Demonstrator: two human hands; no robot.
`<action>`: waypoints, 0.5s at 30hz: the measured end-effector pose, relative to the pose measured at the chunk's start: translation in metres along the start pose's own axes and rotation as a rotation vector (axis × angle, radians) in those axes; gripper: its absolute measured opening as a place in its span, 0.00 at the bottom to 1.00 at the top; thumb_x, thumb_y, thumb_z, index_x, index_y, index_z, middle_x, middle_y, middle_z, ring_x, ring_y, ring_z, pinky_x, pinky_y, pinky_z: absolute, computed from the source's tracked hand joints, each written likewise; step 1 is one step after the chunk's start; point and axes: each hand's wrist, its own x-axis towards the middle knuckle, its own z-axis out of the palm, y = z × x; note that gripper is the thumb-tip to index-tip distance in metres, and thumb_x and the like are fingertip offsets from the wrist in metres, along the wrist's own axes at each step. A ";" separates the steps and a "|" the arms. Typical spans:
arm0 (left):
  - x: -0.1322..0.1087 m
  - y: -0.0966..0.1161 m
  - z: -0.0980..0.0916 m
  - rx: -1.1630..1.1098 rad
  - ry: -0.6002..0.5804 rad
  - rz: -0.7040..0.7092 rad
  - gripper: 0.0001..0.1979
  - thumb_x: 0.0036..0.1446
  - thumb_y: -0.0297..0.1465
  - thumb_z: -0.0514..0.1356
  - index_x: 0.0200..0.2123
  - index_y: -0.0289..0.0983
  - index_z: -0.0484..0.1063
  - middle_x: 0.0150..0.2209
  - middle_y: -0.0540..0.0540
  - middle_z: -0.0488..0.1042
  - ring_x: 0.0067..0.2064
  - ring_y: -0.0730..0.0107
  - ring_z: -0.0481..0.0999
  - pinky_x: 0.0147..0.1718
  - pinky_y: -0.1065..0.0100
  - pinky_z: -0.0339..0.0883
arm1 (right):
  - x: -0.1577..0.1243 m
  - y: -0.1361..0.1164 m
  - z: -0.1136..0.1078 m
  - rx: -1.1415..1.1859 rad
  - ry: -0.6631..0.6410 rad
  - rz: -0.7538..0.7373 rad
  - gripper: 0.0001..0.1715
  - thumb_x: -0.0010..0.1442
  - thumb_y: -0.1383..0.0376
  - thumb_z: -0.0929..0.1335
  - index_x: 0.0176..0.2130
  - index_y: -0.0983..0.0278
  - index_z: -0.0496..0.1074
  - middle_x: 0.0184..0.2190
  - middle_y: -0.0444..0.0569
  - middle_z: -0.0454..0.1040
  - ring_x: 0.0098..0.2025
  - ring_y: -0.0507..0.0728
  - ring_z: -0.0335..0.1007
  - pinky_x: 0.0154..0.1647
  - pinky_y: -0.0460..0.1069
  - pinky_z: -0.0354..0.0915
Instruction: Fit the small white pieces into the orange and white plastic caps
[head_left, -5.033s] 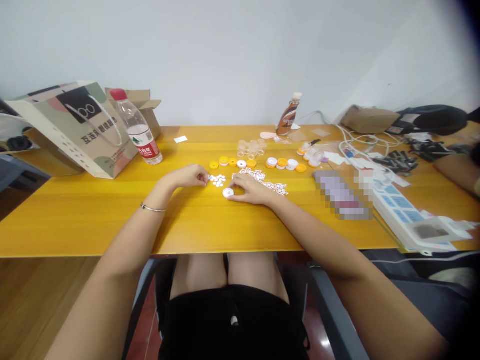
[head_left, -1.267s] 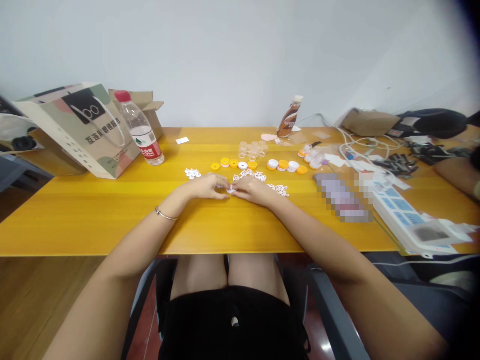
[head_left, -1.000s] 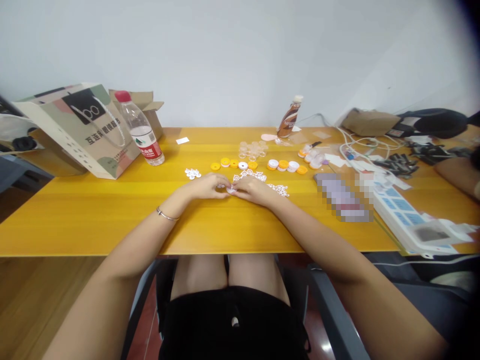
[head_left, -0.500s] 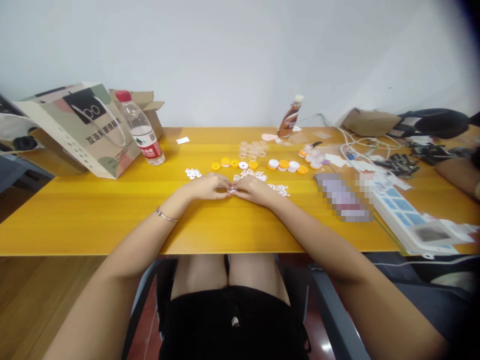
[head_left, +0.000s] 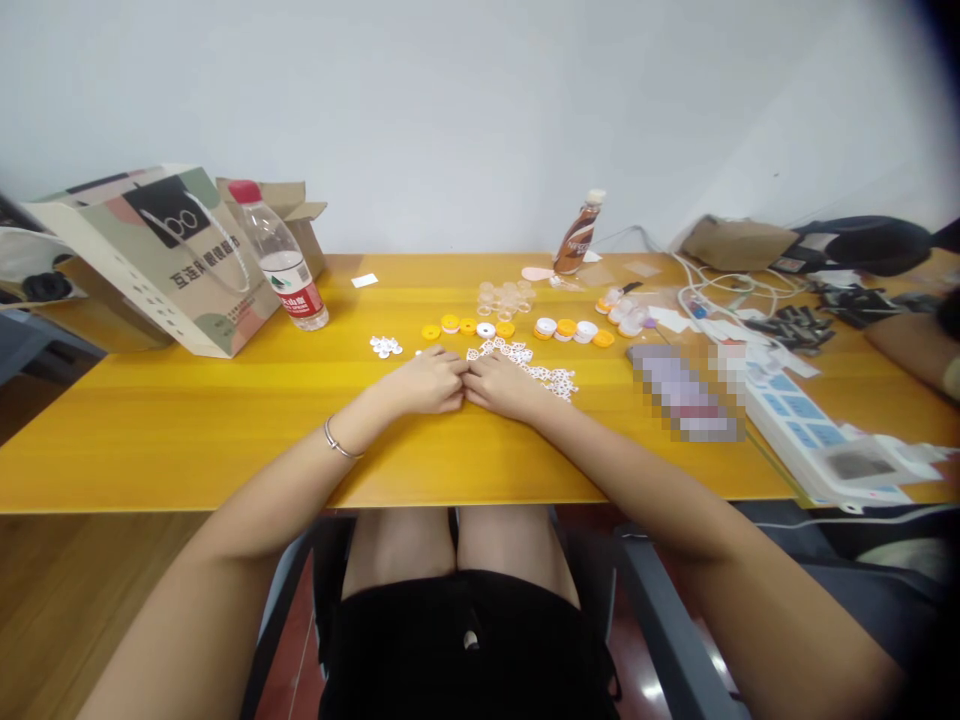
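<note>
My left hand (head_left: 437, 381) and my right hand (head_left: 501, 386) meet over the table, fingertips touching and fingers curled in. Whatever lies between them is hidden. Beyond and beside my right hand spread white cut-out lace-like pieces (head_left: 556, 381). A small cluster of white round pieces (head_left: 386, 347) lies to the left of my left hand. Past both hands runs a row of yellow and white round discs (head_left: 468, 328), with more yellow and white round caps (head_left: 565, 329) to its right. Clear round cups (head_left: 507, 298) stand behind the discs.
On the left are a water bottle (head_left: 291, 277), a paper bag (head_left: 180, 265) and a cardboard box (head_left: 309, 225). A brown drink bottle (head_left: 579, 236) stands at the back. To the right are a blurred-out flat object (head_left: 686, 393), a white-and-blue case (head_left: 806, 430), cables and another person's arm (head_left: 919, 350).
My left hand has turned inward and its fingers have closed against my right hand's. The small pale piece seen at the fingertips before is now covered.
</note>
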 end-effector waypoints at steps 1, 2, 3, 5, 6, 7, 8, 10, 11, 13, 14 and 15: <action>0.001 0.003 0.000 0.032 0.000 -0.004 0.11 0.55 0.30 0.55 0.27 0.32 0.75 0.35 0.38 0.74 0.39 0.60 0.72 0.41 0.61 0.60 | 0.000 -0.002 0.000 -0.039 -0.009 0.012 0.15 0.64 0.63 0.61 0.38 0.68 0.74 0.37 0.59 0.74 0.39 0.60 0.69 0.43 0.55 0.58; 0.001 0.004 0.000 0.045 0.002 -0.006 0.11 0.55 0.29 0.55 0.26 0.32 0.75 0.35 0.38 0.74 0.39 0.61 0.72 0.41 0.61 0.60 | -0.001 -0.003 0.000 -0.066 -0.016 0.020 0.15 0.64 0.62 0.61 0.38 0.68 0.73 0.37 0.59 0.74 0.40 0.61 0.68 0.43 0.55 0.57; 0.001 0.004 0.000 0.040 0.005 -0.007 0.11 0.55 0.29 0.54 0.27 0.32 0.75 0.36 0.39 0.74 0.39 0.61 0.72 0.41 0.61 0.59 | -0.001 -0.004 0.000 -0.082 -0.020 0.025 0.15 0.64 0.62 0.61 0.39 0.67 0.73 0.38 0.59 0.73 0.41 0.61 0.68 0.43 0.55 0.57; -0.001 0.000 0.002 -0.015 0.014 -0.017 0.11 0.55 0.29 0.54 0.29 0.33 0.75 0.38 0.41 0.74 0.39 0.63 0.72 0.42 0.61 0.59 | -0.002 -0.004 -0.001 -0.088 -0.023 0.027 0.16 0.65 0.61 0.60 0.40 0.66 0.72 0.40 0.58 0.73 0.42 0.60 0.68 0.44 0.54 0.57; -0.002 -0.003 0.003 -0.061 0.020 -0.037 0.11 0.56 0.30 0.54 0.30 0.34 0.75 0.38 0.42 0.75 0.39 0.64 0.72 0.42 0.62 0.59 | -0.002 -0.004 -0.002 -0.084 -0.024 0.028 0.16 0.66 0.61 0.59 0.40 0.66 0.72 0.40 0.58 0.73 0.42 0.60 0.68 0.44 0.54 0.56; -0.003 -0.006 0.004 -0.114 0.027 -0.066 0.11 0.56 0.30 0.53 0.31 0.35 0.75 0.38 0.43 0.75 0.39 0.65 0.72 0.42 0.63 0.60 | -0.002 -0.004 -0.002 -0.078 -0.025 0.029 0.17 0.66 0.61 0.58 0.40 0.66 0.72 0.40 0.58 0.73 0.42 0.60 0.68 0.44 0.53 0.56; -0.003 -0.010 0.006 -0.166 0.036 -0.102 0.11 0.57 0.30 0.53 0.31 0.35 0.75 0.37 0.44 0.75 0.38 0.66 0.72 0.42 0.64 0.60 | -0.001 -0.004 -0.002 -0.070 -0.025 0.030 0.18 0.66 0.61 0.58 0.40 0.66 0.72 0.40 0.57 0.73 0.42 0.59 0.68 0.44 0.53 0.56; -0.003 -0.016 0.010 -0.249 0.062 -0.176 0.10 0.57 0.30 0.54 0.32 0.35 0.74 0.36 0.45 0.75 0.38 0.68 0.73 0.41 0.66 0.61 | -0.001 -0.003 -0.001 -0.052 -0.019 0.034 0.19 0.67 0.61 0.57 0.40 0.66 0.72 0.40 0.57 0.73 0.41 0.59 0.68 0.44 0.53 0.56; -0.003 -0.019 0.012 -0.277 0.079 -0.205 0.09 0.57 0.30 0.54 0.32 0.35 0.74 0.35 0.45 0.75 0.38 0.68 0.73 0.40 0.66 0.61 | -0.001 -0.002 -0.001 -0.041 -0.012 0.036 0.19 0.67 0.61 0.57 0.39 0.66 0.73 0.39 0.57 0.74 0.41 0.58 0.68 0.43 0.53 0.56; -0.001 -0.021 0.016 -0.328 0.106 -0.232 0.07 0.57 0.31 0.56 0.34 0.35 0.73 0.35 0.46 0.74 0.37 0.68 0.72 0.39 0.67 0.62 | -0.001 -0.002 -0.001 -0.016 -0.001 0.034 0.19 0.66 0.61 0.58 0.39 0.66 0.73 0.39 0.57 0.74 0.41 0.58 0.69 0.43 0.52 0.57; 0.001 -0.021 0.017 -0.355 0.112 -0.236 0.07 0.56 0.31 0.57 0.33 0.35 0.73 0.35 0.46 0.74 0.36 0.69 0.72 0.38 0.68 0.62 | -0.001 -0.002 -0.001 -0.003 0.001 0.031 0.18 0.66 0.61 0.58 0.39 0.67 0.73 0.39 0.57 0.74 0.41 0.59 0.69 0.43 0.52 0.57; 0.002 -0.020 0.018 -0.381 0.113 -0.237 0.06 0.56 0.31 0.57 0.33 0.35 0.72 0.34 0.46 0.74 0.35 0.69 0.71 0.37 0.69 0.62 | -0.001 -0.001 -0.001 0.011 0.003 0.027 0.18 0.66 0.61 0.59 0.38 0.67 0.73 0.39 0.57 0.74 0.41 0.59 0.69 0.43 0.53 0.57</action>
